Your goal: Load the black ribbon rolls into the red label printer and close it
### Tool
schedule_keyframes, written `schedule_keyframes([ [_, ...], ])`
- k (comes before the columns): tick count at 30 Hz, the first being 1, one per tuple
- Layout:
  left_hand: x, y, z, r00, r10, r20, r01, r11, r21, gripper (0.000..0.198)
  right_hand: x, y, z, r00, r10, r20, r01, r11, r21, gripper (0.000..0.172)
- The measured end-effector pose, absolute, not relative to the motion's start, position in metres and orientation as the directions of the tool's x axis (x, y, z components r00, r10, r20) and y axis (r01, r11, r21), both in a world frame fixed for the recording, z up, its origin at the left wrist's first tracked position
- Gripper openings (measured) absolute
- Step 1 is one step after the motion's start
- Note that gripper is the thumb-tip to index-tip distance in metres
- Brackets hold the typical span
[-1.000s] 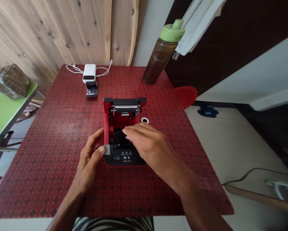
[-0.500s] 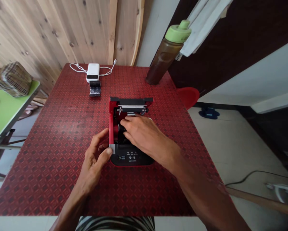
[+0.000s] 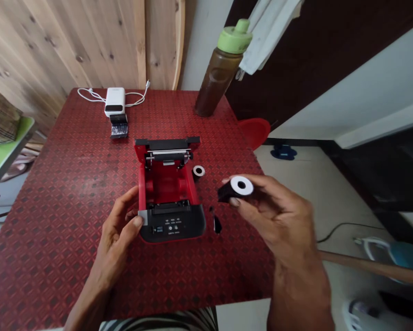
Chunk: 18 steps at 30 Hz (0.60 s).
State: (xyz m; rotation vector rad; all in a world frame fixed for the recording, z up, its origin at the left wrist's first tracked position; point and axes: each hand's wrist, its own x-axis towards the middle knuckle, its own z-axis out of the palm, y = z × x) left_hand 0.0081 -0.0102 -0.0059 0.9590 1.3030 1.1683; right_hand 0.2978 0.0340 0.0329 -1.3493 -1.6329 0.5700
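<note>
paper roll (image 3: 239,187) pinched by r hand (image 3: 278,216) fingertips (image 3: 234,202), l hand (image 3: 118,225) half open, prob touching printer (image 3: 166,184); loose pinch cd drop it

Receipt printer (image 3: 166,184), red interior, cover open; black roll (image 3: 236,188), white end, in right hand (image 3: 275,216).

Bright, even light, soft shadows, curved distortion toward the edges
</note>
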Motion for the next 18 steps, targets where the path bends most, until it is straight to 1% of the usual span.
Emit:
schedule_keyframes([
  [2,0.01,-0.01,-0.005,-0.105,0.973,-0.205,-0.099,0.195,0.976,0.055,0.304,0.03,0.008,0.065,0.967,0.246,0.498,0.182,-0.848,0.027],
  [4,0.013,-0.01,-0.004,-0.123,0.968,-0.22,-0.11,0.207,0.972,0.056,0.3,0.028,-0.01,0.022,0.985,0.173,0.527,0.135,-0.839,0.024],
  [7,0.015,-0.009,-0.002,-0.143,0.962,-0.231,-0.117,0.215,0.969,0.057,0.287,0.028,-0.022,-0.097,0.989,0.114,0.547,0.149,-0.824,0.022],
  [10,0.016,-0.009,-0.002,-0.158,0.958,-0.239,-0.129,0.22,0.967,0.057,0.278,0.027,-0.024,-0.168,0.981,0.094,0.536,0.171,-0.826,0.023],
  [13,0.016,-0.008,-0.004,-0.172,0.956,-0.236,-0.123,0.217,0.968,0.056,0.28,0.025,-0.026,-0.196,0.976,0.093,0.526,0.185,-0.83,0.029],
  [18,0.015,-0.008,-0.004,-0.16,0.96,-0.228,-0.122,0.21,0.97,0.054,0.296,0.019,-0.028,-0.214,0.974,0.068,0.518,0.172,-0.838,0.05],
])
